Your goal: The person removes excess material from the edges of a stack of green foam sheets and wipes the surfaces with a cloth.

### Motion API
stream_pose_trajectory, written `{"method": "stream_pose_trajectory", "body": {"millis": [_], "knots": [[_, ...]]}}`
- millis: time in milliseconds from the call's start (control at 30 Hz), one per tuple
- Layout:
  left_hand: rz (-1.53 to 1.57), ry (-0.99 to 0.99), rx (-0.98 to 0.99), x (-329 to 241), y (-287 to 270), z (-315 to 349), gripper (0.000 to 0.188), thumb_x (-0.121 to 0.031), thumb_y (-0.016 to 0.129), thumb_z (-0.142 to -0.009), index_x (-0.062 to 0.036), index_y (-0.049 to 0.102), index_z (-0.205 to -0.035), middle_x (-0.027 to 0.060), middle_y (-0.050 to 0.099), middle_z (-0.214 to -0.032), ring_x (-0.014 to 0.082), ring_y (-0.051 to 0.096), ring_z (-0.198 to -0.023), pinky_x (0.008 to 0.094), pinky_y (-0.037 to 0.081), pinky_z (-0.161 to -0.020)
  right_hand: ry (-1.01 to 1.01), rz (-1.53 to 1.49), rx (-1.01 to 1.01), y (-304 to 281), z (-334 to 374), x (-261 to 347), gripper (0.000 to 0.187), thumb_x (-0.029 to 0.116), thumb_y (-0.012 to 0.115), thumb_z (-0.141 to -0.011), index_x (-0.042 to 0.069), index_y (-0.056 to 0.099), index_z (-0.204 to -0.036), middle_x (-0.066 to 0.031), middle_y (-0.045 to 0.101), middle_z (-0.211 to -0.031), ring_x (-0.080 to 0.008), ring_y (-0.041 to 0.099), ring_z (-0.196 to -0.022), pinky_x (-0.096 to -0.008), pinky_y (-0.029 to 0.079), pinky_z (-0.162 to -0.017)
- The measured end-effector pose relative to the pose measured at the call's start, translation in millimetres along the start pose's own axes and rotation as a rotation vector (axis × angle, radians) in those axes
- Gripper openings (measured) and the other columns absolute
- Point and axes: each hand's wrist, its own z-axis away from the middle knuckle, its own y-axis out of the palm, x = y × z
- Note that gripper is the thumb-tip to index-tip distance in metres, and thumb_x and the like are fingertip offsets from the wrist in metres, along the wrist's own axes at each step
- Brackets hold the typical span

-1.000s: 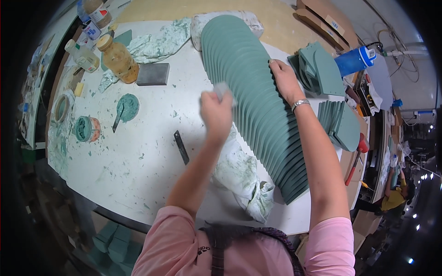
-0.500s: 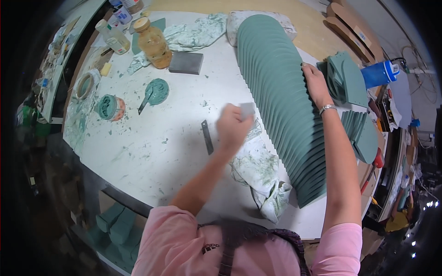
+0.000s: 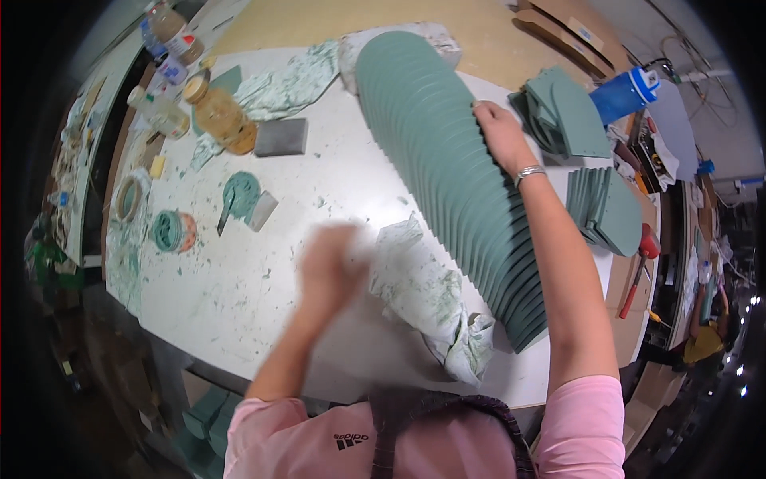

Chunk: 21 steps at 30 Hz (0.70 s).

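Note:
A long fanned row of green rounded panels (image 3: 435, 168) slants across the table in overlapping layers. Along its right edge my right hand (image 3: 503, 136) grips the panels, fingertips partly hidden at the edge. My left hand (image 3: 329, 259) is smeared by motion above the table, beside a green-stained white cloth (image 3: 423, 287); whether it holds anything cannot be made out. Farther left, a small grey flat scraper piece (image 3: 262, 211) lies against a round patch of green paste (image 3: 241, 191). A dark-handled spatula (image 3: 226, 211) rests in that paste.
Left side: an open jar of green paste (image 3: 171, 231), a tape roll (image 3: 128, 198), an amber jar (image 3: 219, 120) and a grey block (image 3: 281, 137). Right side: more green panels (image 3: 570, 112), a blue bottle (image 3: 622, 96) and a red-headed mallet (image 3: 648, 243). A stained rag (image 3: 291, 84) lies behind.
My left hand has let go of the grey scraper piece, which now lies by the green paste, and has moved back toward me. The right hand stays on the panels. The view has shifted.

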Motion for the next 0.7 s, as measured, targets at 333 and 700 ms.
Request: {"method": "stream_pose_trajectory", "body": {"millis": [333, 700], "knots": [[0.314, 0.365, 0.149, -43, 43, -32, 0.029, -0.004, 0.065, -0.076, -0.0087, 0.074, -0.102, 0.0089, 0.071, -0.106, 0.0310, 0.066, -0.101, 0.0409, 0.054, -0.088, 0.030, 0.041, 0.020, 3, 2, -1, 0.059, 0.049, 0.043, -0.095, 0.004, 0.061, -0.130, -0.0239, 0.065, -0.123, -0.0405, 0.060, -0.117, -0.0440, 0.045, -0.102], [-0.209, 0.550, -0.168, -56, 39, -288, 0.026, 0.001, 0.063, -0.073, -0.0055, 0.071, -0.097, 0.0109, 0.064, -0.097, 0.0306, 0.058, -0.097, 0.0386, 0.048, -0.087, 0.055, 0.079, 0.022, -5, 11, 16, 0.058, 0.047, 0.042, -0.097, 0.002, 0.060, -0.128, -0.0246, 0.067, -0.118, -0.0418, 0.062, -0.112, -0.0471, 0.047, -0.099]]}}
